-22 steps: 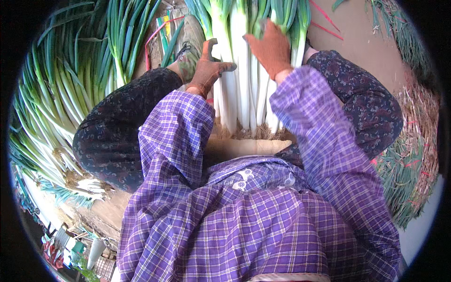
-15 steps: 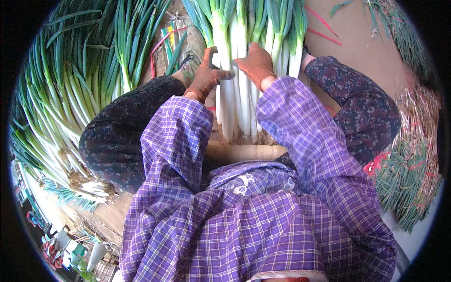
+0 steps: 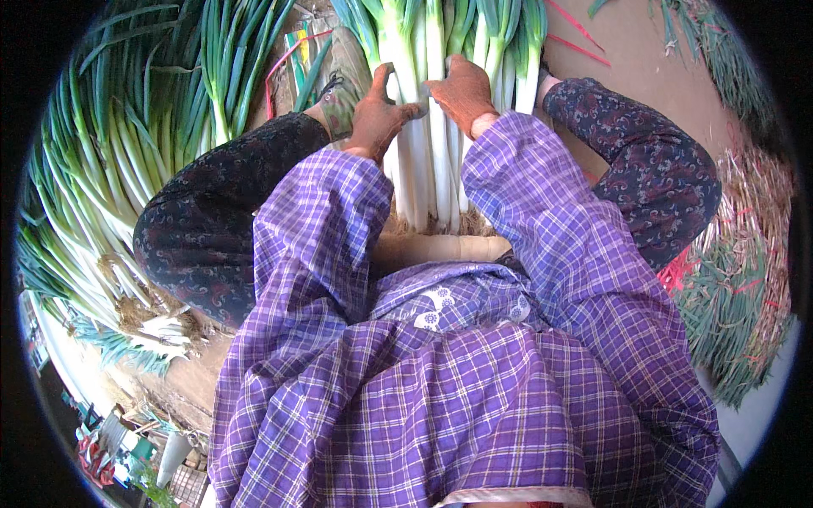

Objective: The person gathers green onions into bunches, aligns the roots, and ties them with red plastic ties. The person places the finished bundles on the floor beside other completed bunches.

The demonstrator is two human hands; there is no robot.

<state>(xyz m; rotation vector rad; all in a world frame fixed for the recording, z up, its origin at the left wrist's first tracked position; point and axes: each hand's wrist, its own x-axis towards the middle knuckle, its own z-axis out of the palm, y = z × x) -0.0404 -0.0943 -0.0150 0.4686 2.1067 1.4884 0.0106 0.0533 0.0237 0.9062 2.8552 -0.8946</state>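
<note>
A bundle of large green onions (image 3: 436,165) lies between my legs, its long white stalks pointing toward me and green leaves running away at the top. My left hand (image 3: 377,114), in an orange-brown glove, cups the left side of the bundle, thumb across the stalks and index finger pointing up. On the right side, my gloved right hand (image 3: 463,91) grips the stalks, with its thumb turned inward. The far fingers of both hands are partly hidden. Roots with soil (image 3: 461,223) hang at the near ends, close to a tan padded edge (image 3: 436,251).
A big heap of green onions (image 3: 110,152) spreads along the left. Tied bundles of thinner green stalks (image 3: 728,296) lie at the right. Red ties (image 3: 576,38) rest on the brown ground beyond my right foot. My bent legs flank the bundle. Assorted clutter (image 3: 127,449) sits at the lower left.
The bundle, my hands and my legs all appear slightly higher in the picture. Both hands remain on the green onions, and the near root ends look more level.
</note>
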